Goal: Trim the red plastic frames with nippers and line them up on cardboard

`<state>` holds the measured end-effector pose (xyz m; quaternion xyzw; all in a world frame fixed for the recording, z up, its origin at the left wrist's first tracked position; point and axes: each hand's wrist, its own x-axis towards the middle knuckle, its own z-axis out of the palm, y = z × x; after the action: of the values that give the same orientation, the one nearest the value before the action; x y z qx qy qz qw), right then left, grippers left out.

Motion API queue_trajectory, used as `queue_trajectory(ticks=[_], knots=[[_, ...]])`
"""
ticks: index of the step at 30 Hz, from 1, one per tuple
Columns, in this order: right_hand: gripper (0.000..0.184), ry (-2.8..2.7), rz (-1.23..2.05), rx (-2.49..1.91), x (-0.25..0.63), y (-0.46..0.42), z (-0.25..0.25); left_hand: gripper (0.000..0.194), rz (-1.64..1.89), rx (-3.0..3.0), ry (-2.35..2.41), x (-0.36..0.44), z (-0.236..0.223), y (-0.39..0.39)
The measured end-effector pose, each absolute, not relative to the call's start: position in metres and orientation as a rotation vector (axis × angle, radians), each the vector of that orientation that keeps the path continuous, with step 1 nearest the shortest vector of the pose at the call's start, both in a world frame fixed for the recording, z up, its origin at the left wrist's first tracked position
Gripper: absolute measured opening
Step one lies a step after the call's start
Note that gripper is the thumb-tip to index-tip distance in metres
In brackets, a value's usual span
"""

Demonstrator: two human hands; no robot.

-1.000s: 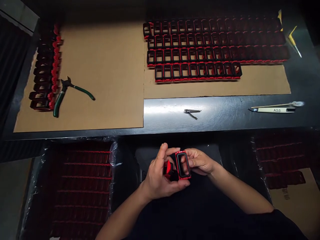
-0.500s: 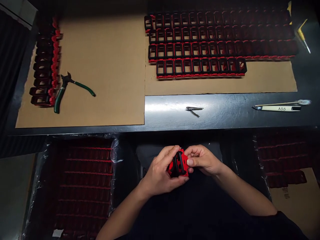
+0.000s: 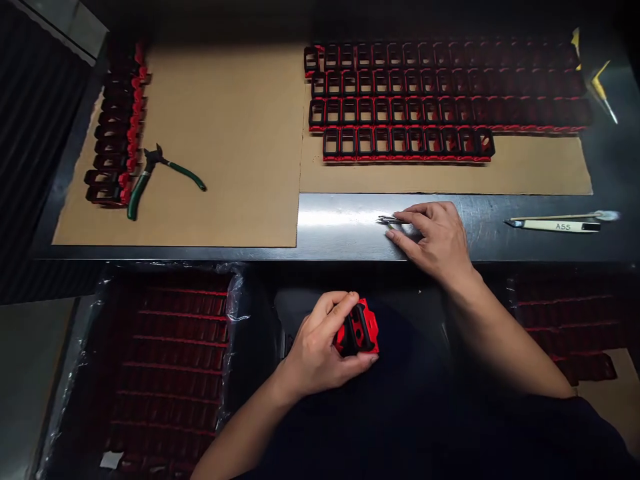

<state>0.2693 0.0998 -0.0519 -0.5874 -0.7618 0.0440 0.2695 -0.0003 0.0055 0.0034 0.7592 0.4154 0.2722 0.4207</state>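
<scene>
My left hand (image 3: pixel 317 343) is wrapped around a red and black plastic frame part (image 3: pixel 367 327), holding it in front of my body below the table edge. The part's red side faces right, and my palm and fingers cover its left portion. My right hand (image 3: pixel 440 240) is over the metal table strip, with thumb and forefinger apart on either side of some thin, dark, pin-like pieces (image 3: pixel 384 220). They are too small to name for certain, and the hand partly hides them.
Rows of red and black frame parts (image 3: pixel 383 140) stand on cardboard (image 3: pixel 540 163) at the back. Green-handled cutting pliers (image 3: pixel 153 160) lie on the left cardboard (image 3: pixel 235 147). A white A55-marked tool (image 3: pixel 555 227) and cotton swab (image 3: pixel 555 217) lie right. A plastic-lined bin (image 3: pixel 233 293) holds more parts.
My right hand has let go of the red and black part and moved up to the thin dark pieces on the table. The left hand keeps its hold. The view has shifted slightly.
</scene>
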Motion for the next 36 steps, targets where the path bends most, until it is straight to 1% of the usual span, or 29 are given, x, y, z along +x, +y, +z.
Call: queue_trajectory(ticks=[2, 3, 7, 9, 13, 16, 25, 36], knots=[[0.035, -2.061, 0.11, -1.57, 0.272, 0.097, -0.052, 0.084, 0.692, 1.902, 1.024, -0.001, 0.002, 0.006], [0.034, -2.062, 0.107, -1.557, 0.274, 0.095, -0.05, 0.084, 0.698, 1.906, 1.015, -0.001, 0.001, 0.006], [0.017, -2.005, 0.173, -1.423, 0.283, 0.077, -0.024, 0.083, 0.775, 1.933, 0.982, 0.0, -0.001, 0.008], [0.019, -1.987, 0.325, -1.344, 0.284, 0.056, -0.003, 0.082, 0.822, 1.926, 0.958, 0.0, -0.002, 0.01], [0.027, -2.034, 0.733, -1.163, 0.271, 0.006, 0.028, 0.083, 0.867, 1.907, 0.888, 0.0, -0.005, 0.01], [0.025, -1.993, 0.856, -1.098, 0.254, -0.018, 0.033, 0.086, 0.872, 1.906, 0.854, 0.001, -0.007, 0.009], [0.01, -1.955, 0.841, -1.037, 0.239, -0.022, 0.027, 0.085, 0.828, 1.927, 0.855, 0.001, -0.006, 0.009], [0.009, -2.005, 0.816, -1.044, 0.236, -0.02, 0.027, 0.086, 0.832, 1.901, 0.886, 0.0, -0.008, 0.006]])
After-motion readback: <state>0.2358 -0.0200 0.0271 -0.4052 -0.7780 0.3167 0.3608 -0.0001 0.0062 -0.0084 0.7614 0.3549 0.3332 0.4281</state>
